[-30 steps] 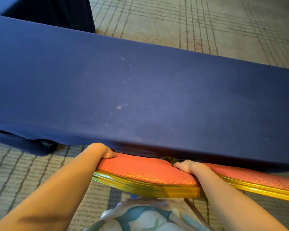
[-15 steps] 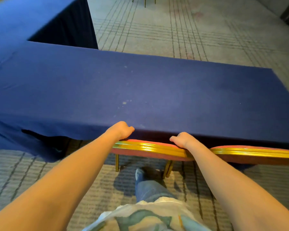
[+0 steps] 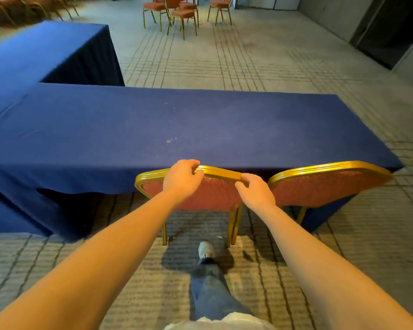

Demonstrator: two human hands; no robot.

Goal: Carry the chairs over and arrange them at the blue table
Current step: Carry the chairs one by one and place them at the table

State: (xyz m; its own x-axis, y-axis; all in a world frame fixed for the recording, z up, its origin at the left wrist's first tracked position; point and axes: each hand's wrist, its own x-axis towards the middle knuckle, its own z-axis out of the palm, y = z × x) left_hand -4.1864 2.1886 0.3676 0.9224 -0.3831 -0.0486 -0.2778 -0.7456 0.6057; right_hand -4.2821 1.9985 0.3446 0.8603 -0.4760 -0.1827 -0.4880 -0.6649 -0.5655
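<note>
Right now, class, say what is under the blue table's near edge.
Little shows: the left chair and right chair stand against the blue table, backs outside. Their seats and the table's legs are hidden by cloth.

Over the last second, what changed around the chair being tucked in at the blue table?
The left hand slid inward along the gold top rail of the red-padded gold-framed chair, from its left corner toward the middle, fingers curled over it. The view rose and drew back. Unchanged: the right hand grips the rail's right corner, the chair stands against the blue-clothed table, beside a second matching chair.
</note>
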